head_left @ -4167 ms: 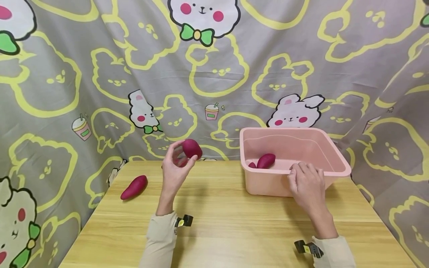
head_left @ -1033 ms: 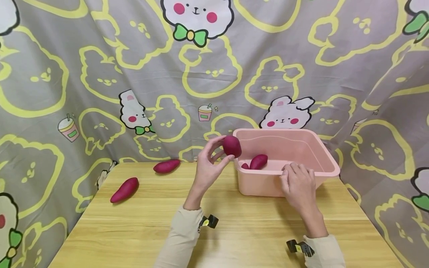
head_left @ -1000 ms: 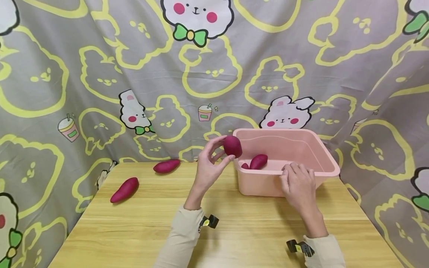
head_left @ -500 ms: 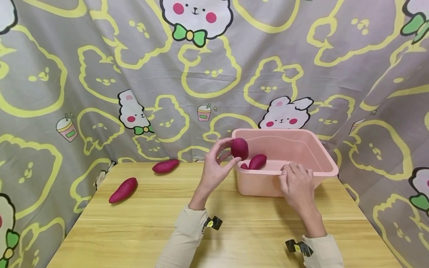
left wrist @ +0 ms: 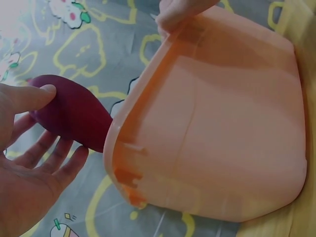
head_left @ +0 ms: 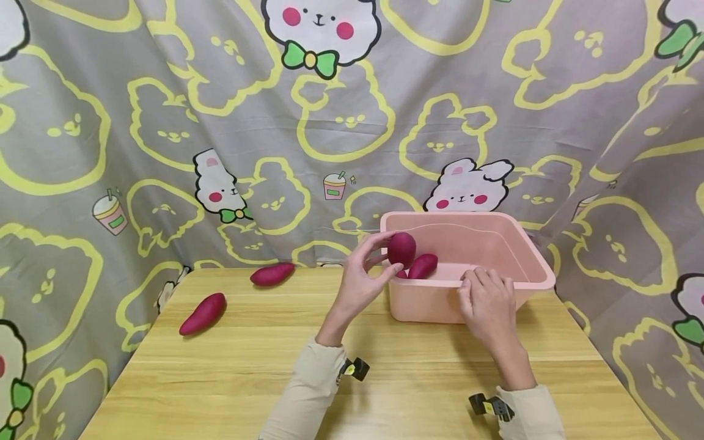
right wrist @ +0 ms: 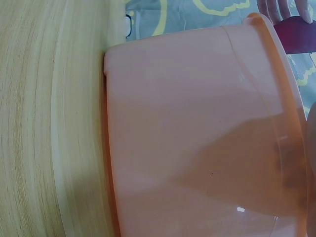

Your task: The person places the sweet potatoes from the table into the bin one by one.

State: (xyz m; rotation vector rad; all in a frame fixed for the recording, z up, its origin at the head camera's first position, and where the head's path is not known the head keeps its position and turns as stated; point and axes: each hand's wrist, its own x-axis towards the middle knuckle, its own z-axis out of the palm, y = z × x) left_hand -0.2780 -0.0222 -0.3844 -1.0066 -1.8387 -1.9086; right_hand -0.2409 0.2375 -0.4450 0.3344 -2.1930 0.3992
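My left hand holds a dark purple-red sweet potato between thumb and fingers, at the left end of a pink plastic bin. In the left wrist view, the thumb lies on top of that sweet potato and the fingers support it below, close to the bin's rim. My right hand grips the bin's near rim with curled fingers. Inside the bin lies another sweet potato; beside it a further one is mostly hidden. Two more, one nearer and one farther, lie at the table's left.
The bin stands on a wood-grain table, toward its right back. A grey curtain with yellow and white cartoon prints hangs behind and on both sides. Small black cameras sit on both wrists, including the left wrist camera.
My left hand has carried the sweet potato rightward from left of the bin to over its left end, lowering it slightly lately. The right hand stays on the rim.
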